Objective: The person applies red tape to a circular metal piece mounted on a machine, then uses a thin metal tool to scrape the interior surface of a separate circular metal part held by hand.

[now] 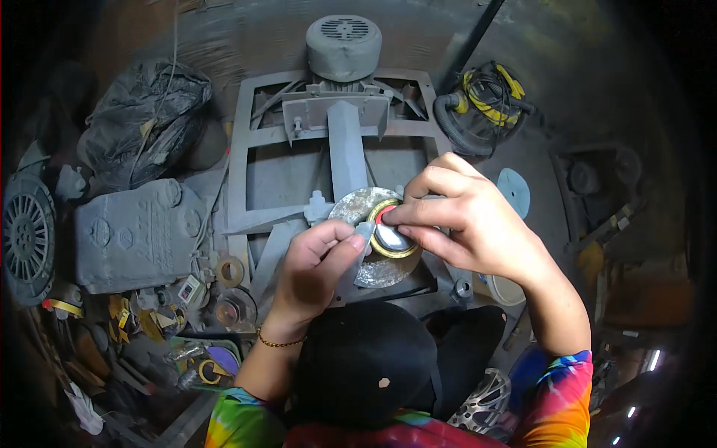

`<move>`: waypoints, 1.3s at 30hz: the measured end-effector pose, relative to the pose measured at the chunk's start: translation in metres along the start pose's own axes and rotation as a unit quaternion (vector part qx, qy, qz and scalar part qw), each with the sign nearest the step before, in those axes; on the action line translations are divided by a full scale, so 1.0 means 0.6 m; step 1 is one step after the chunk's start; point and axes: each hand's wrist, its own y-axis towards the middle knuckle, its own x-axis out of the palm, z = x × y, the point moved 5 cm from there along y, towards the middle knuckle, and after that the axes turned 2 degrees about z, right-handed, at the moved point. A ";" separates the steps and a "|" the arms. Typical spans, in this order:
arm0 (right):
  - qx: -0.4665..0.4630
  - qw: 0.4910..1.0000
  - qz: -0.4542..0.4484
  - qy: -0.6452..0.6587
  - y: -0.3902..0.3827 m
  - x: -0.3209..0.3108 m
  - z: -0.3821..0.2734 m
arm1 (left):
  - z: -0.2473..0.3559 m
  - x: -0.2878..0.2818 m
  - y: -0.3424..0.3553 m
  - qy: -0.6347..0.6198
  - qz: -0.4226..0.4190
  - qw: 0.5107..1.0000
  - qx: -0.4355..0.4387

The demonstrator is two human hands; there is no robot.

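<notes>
My right hand (459,213) grips a round cap with a gold rim (394,240), a shiny dark face and a red patch under the fingertips. Close to the cap's left edge, my left hand (317,257) pinches a small grey-blue folded piece (364,230), thin like sandpaper or cloth; which it is I cannot tell. That piece touches or nearly touches the gold rim. Below both hands lies a round, worn metal plate (382,278), partly covered by the cap and my fingers.
A metal frame carries a dusty electric motor (343,48) ahead. To the left are a black bag (153,112), a grey case (138,235), a wheel cover (28,237) and tape rolls (230,272). A yellow-black vacuum cleaner (489,104) and a blue disc (514,193) sit right.
</notes>
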 end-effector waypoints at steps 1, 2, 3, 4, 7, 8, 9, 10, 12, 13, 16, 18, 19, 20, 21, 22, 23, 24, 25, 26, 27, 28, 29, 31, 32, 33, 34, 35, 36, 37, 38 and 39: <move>0.003 1.000 -0.005 0.003 0.000 0.003 0.001 | 0.001 0.004 0.000 -0.004 0.001 1.000 -0.005; 0.005 1.000 -0.007 0.001 0.001 0.003 0.002 | 0.004 0.005 0.001 0.017 0.017 1.000 -0.001; 0.007 1.000 -0.008 0.000 0.001 0.003 0.003 | 0.004 0.005 0.002 0.038 0.033 0.999 0.003; 0.010 1.000 -0.009 -0.006 0.002 0.004 0.002 | 0.000 0.005 0.002 0.036 0.033 0.999 0.000; 0.019 1.000 -0.013 -0.005 0.003 0.005 0.003 | -0.005 0.004 0.002 0.032 0.036 0.999 0.002; 0.020 1.000 -0.013 -0.005 0.003 0.005 0.002 | -0.005 0.004 0.002 0.023 0.032 0.999 0.012; 0.018 1.000 -0.011 -0.007 0.004 0.005 0.001 | -0.005 0.004 0.002 0.014 0.029 0.999 0.021; 0.016 1.000 -0.008 -0.009 0.005 0.005 0.001 | -0.008 0.001 0.003 0.014 0.030 0.999 0.020; 0.015 1.000 -0.005 -0.007 0.004 0.005 0.001 | -0.018 -0.001 0.003 -0.027 0.013 1.000 0.008; 0.013 1.000 -0.001 -0.007 0.004 0.005 0.001 | -0.017 -0.001 0.003 -0.027 0.014 1.000 0.007; 0.007 1.000 -0.007 -0.021 0.003 0.006 0.003 | -0.016 0.001 0.001 -0.031 0.013 0.999 -0.002; 0.005 1.000 -0.011 -0.025 0.004 0.004 0.000 | -0.016 0.001 0.000 -0.016 0.024 1.000 -0.004; 0.003 0.999 -0.015 -0.029 0.004 0.004 0.000 | -0.016 0.001 0.000 -0.016 0.024 1.000 -0.005; 0.003 0.999 -0.015 -0.029 0.004 0.004 -0.001 | -0.015 0.000 0.000 -0.010 0.025 1.000 -0.005; 0.005 0.999 -0.014 -0.030 0.004 0.004 -0.001 | -0.015 0.000 0.000 -0.005 0.025 1.000 -0.006; 0.006 0.999 -0.012 -0.031 0.004 0.004 -0.001 | -0.013 0.001 0.000 -0.005 0.025 1.000 -0.006; 0.007 0.999 -0.012 -0.031 0.004 0.004 -0.002 | -0.010 0.003 -0.001 -0.001 0.028 1.000 -0.001; 0.007 0.999 -0.014 -0.033 0.004 0.004 -0.002 | -0.008 0.004 -0.001 0.002 0.030 1.000 0.003; 0.008 0.999 -0.016 -0.035 0.003 0.004 -0.002 | -0.008 0.004 -0.001 0.002 0.030 1.000 0.003; 0.008 0.999 -0.015 -0.036 0.003 0.004 -0.002 | -0.007 0.004 -0.001 0.008 0.031 0.999 0.005; 0.011 0.999 -0.015 -0.032 0.003 0.004 -0.001 | -0.006 0.004 0.000 0.015 0.031 0.999 0.007; 0.014 0.999 -0.015 -0.029 0.002 0.005 0.000 | -0.007 0.004 0.000 0.015 0.031 0.999 0.007; 0.013 0.999 -0.014 -0.029 0.002 0.004 -0.001 | -0.007 0.004 0.000 0.012 0.030 0.999 0.008; 0.011 0.999 -0.015 -0.029 0.002 0.004 -0.002 | -0.008 0.003 0.000 0.009 0.030 0.999 0.010; 0.010 0.999 -0.015 -0.029 0.003 0.005 -0.002 | -0.009 0.001 0.000 0.013 0.031 0.999 0.011; 0.008 1.000 -0.015 -0.026 0.004 0.007 -0.003 | -0.009 -0.001 0.000 0.018 0.033 0.999 0.013; 0.006 1.000 -0.014 -0.022 0.005 0.008 -0.003 | -0.007 0.000 -0.001 0.018 0.035 0.999 0.014; 0.007 1.000 -0.014 -0.024 0.004 0.006 -0.003 | -0.003 0.005 0.000 0.032 0.039 0.999 0.016; 0.006 1.000 -0.012 -0.028 0.002 0.004 -0.004 | 0.001 0.008 0.001 0.045 0.043 0.998 0.019; 0.005 0.999 -0.009 -0.031 0.001 0.003 -0.004 | 0.004 0.010 0.001 0.044 0.042 0.998 0.020; 0.003 0.999 -0.010 -0.032 0.002 0.003 -0.006 | 0.006 0.010 0.000 0.052 0.044 0.998 0.011; 0.005 0.999 -0.011 -0.038 0.003 0.004 -0.007 | 0.006 0.009 -0.001 0.059 0.045 0.997 0.002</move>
